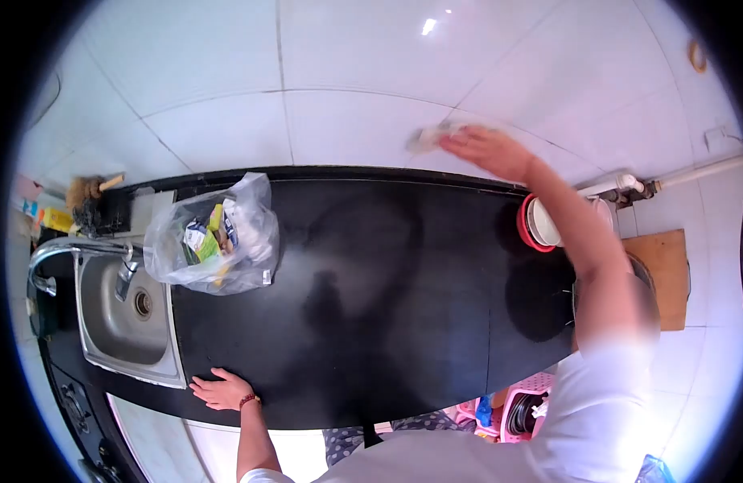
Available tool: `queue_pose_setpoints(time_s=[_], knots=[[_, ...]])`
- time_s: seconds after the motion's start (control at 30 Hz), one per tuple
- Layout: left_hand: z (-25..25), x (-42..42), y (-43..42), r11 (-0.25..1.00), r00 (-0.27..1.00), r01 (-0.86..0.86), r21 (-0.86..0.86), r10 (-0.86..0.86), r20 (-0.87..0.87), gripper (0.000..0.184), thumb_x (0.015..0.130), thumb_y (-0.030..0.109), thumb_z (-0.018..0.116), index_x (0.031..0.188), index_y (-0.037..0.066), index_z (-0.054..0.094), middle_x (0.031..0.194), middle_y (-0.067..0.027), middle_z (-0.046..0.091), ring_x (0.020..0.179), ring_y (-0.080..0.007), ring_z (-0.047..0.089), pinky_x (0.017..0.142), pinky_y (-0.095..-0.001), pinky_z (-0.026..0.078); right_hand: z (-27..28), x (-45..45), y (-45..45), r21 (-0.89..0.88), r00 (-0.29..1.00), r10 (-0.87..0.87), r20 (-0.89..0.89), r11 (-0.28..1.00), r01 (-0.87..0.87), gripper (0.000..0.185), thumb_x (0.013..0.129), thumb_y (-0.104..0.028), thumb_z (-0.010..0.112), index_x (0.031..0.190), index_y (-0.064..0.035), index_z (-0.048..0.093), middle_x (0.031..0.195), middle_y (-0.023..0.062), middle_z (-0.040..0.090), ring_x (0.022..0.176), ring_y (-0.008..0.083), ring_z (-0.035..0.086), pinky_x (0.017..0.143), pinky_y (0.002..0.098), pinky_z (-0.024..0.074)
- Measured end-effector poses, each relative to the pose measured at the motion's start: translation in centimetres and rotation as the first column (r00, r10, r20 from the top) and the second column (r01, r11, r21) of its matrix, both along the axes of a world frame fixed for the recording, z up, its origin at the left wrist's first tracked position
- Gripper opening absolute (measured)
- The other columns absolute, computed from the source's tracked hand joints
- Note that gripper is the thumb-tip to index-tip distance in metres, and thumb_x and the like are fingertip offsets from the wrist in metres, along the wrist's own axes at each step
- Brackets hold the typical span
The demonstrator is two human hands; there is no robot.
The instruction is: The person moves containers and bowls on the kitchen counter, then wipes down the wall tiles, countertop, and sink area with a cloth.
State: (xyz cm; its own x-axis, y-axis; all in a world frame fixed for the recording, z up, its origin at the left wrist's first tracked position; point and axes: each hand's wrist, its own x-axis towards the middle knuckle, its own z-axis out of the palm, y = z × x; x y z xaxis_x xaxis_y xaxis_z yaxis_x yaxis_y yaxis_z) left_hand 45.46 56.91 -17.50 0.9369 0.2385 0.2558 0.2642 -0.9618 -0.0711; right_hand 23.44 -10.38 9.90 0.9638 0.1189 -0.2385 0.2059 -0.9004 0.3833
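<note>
My right hand [492, 151] reaches up to the tiled wall [355, 133] and presses a pale cloth [429, 138] against it. Motion smears the cloth a little, and part of it is hidden under the fingers. My left hand [221, 393] lies flat on the front edge of the black countertop [371, 266], fingers spread and nothing in them. It rests just right of the lower corner of the steel sink [114, 338], with a beaded bracelet on the wrist.
A clear plastic bag [255, 217] of packets stands beside the sink and its tap [74, 245]. At the right are red and white bowls [539, 221], a wooden board [665, 278] and a pipe [701, 171]. Pink baskets [512, 414] sit below the counter.
</note>
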Motion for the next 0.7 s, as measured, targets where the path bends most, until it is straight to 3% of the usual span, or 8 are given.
queue_pose_setpoints(time_s=[0.03,0.17,0.27,0.37,0.47,0.53,0.6,0.7], knots=[[0.1,0.1,0.0,1.000,1.000,-0.010,0.007,0.010,-0.006,0.060,0.103,0.046,0.041,0.149,0.008,0.041,0.158,-0.0107,0.037,0.147,-0.0274,0.033,0.113,-0.0537,0.032,3.1,-0.1,-0.2,-0.124,0.994,0.080,0.068,0.990,-0.072,0.068,0.089,-0.012,0.055,0.154,-0.0140,0.038,0.158,0.0024,0.040,0.144,0.0212,0.040,0.120,0.0404,0.0299],[-0.9,0.4,0.8,0.999,0.997,0.008,0.038,-0.011,0.073,0.059,0.102,0.050,0.044,0.147,0.011,0.045,0.156,-0.0082,0.041,0.143,-0.0256,0.039,0.110,-0.0531,0.035,14.6,1.2,0.9,-0.440,0.850,0.177,0.497,0.895,0.071,0.067,0.086,-0.010,0.059,0.151,-0.0215,0.046,0.156,-0.0012,0.043,0.145,0.0182,0.037,0.122,0.0435,0.0214],[-0.8,0.4,0.8,1.000,0.997,0.005,0.024,-0.007,0.083,0.059,0.102,0.050,0.043,0.145,0.011,0.048,0.154,-0.0096,0.043,0.143,-0.0260,0.040,0.110,-0.0517,0.036,13.9,2.8,0.2,-0.492,0.624,0.338,0.704,0.867,0.085,0.070,0.082,-0.014,0.068,0.147,-0.0060,0.046,0.160,0.0156,0.034,0.148,0.0312,0.030,0.121,0.0517,0.0218],[-0.6,0.4,0.9,1.000,0.998,0.020,0.013,-0.020,0.060,0.060,0.102,0.048,0.042,0.147,0.008,0.045,0.155,-0.0116,0.042,0.143,-0.0276,0.039,0.110,-0.0505,0.036,7.8,3.8,-0.2,-0.252,0.370,0.196,0.908,0.962,0.108,0.065,0.080,-0.012,0.062,0.145,-0.0200,0.055,0.154,0.0035,0.045,0.140,0.0234,0.043,0.119,0.0459,0.0221],[-1.1,0.8,1.7,0.998,0.993,0.058,0.015,-0.059,0.100,0.061,0.102,0.049,0.042,0.145,0.007,0.048,0.152,-0.0134,0.045,0.140,-0.0293,0.043,0.110,-0.0481,0.037,0.2,1.4,-1.3,-0.301,0.638,0.164,0.753,0.947,0.111,0.067,0.083,-0.018,0.062,0.149,-0.0230,0.049,0.155,-0.0005,0.043,0.144,0.0198,0.038,0.122,0.0469,0.0170],[-1.5,0.9,1.7,0.998,0.991,0.065,-0.005,-0.064,0.115,0.061,0.101,0.050,0.042,0.144,0.006,0.049,0.151,-0.0139,0.046,0.139,-0.0300,0.043,0.110,-0.0479,0.037,-3.5,-1.2,-1.2,-0.390,0.888,0.183,0.423,0.921,-0.004,0.069,0.086,-0.016,0.055,0.153,-0.0144,0.042,0.157,0.0009,0.041,0.147,0.0188,0.035,0.120,0.0407,0.0270],[-1.7,1.0,2.2,0.995,0.987,0.092,-0.028,-0.087,0.135,0.062,0.101,0.051,0.042,0.143,0.006,0.050,0.151,-0.0142,0.046,0.139,-0.0307,0.044,0.111,-0.0480,0.036,-8.0,-3.6,-0.5,0.003,0.941,0.011,0.339,1.000,-0.013,0.063,0.088,-0.016,0.053,0.151,-0.0083,0.043,0.157,0.0052,0.041,0.144,0.0177,0.038,0.115,0.0397,0.0324],[-1.6,1.2,2.1,0.997,0.989,0.076,-0.034,-0.071,0.129,0.063,0.101,0.051,0.042,0.143,0.006,0.051,0.151,-0.0148,0.047,0.139,-0.0313,0.044,0.112,-0.0486,0.036,-11.5,-6.8,2.8,0.029,0.973,-0.117,0.197,0.993,0.114,0.060,0.088,-0.011,0.052,0.148,-0.0052,0.045,0.158,0.0094,0.038,0.142,0.0264,0.040,0.115,0.0424,0.0327]])
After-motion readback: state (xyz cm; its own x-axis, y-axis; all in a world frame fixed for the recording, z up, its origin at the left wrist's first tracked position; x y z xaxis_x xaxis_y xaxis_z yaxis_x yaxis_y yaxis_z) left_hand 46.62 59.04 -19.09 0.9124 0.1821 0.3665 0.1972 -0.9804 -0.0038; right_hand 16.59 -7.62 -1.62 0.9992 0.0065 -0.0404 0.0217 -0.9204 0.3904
